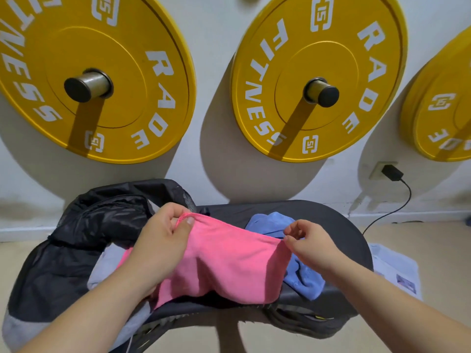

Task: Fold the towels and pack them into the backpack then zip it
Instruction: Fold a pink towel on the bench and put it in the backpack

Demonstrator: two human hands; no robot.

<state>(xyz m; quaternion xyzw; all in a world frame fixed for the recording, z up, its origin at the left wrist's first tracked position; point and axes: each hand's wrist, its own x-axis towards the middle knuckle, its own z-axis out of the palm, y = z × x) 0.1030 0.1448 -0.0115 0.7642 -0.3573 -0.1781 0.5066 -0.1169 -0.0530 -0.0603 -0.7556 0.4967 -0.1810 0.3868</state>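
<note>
Pink cloth is pinched at both top corners. The left hand (pixel 165 233) has its fingers (pixel 190 221) curled round one corner, and the right hand (pixel 311 240) nips the other between fingers (pixel 293 229) and thumb. The pink towel (pixel 229 261) is stretched between them and drapes onto the black padded desk (pixel 339 225). This looks like the folding step, just opening. A blue towel (pixel 303 278) lies crumpled under the right wrist, and the black backpack (pixel 102 220) slumps at the left. The next move, I'd say, is to bring the corners together with the edges matched and halve it before packing.
</note>
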